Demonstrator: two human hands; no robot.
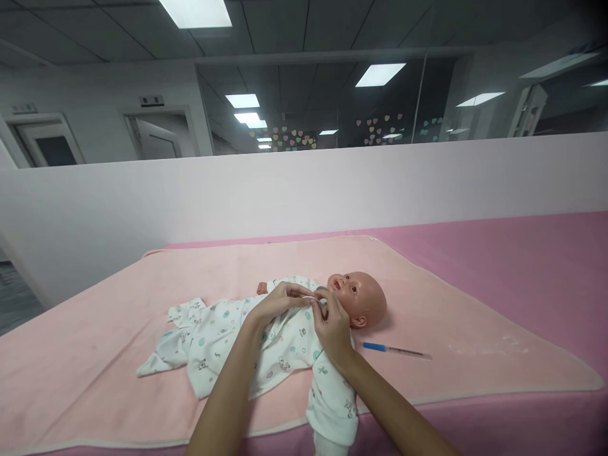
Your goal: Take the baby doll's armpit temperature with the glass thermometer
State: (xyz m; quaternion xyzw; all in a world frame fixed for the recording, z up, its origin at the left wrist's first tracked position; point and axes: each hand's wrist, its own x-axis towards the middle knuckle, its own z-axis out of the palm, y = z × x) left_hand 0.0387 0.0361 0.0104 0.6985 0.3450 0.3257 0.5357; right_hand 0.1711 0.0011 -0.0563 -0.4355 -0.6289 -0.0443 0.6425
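White printed fabric, the near sleeve of the baby doll, lies toward the person. A blue-ended pen rests just beside the head. Farther in, the left hand and right hand meet, fingertips pinched on the printed garment at the neck, between them. The baby doll lies face-up crosswise on a peach blanket, head rightward, nearer the right hand; behind stands a white partition.

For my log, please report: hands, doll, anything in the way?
Left hand, right hand pinching garment near neck. Doll lying on blanket. Pen beside it, clear of hands.
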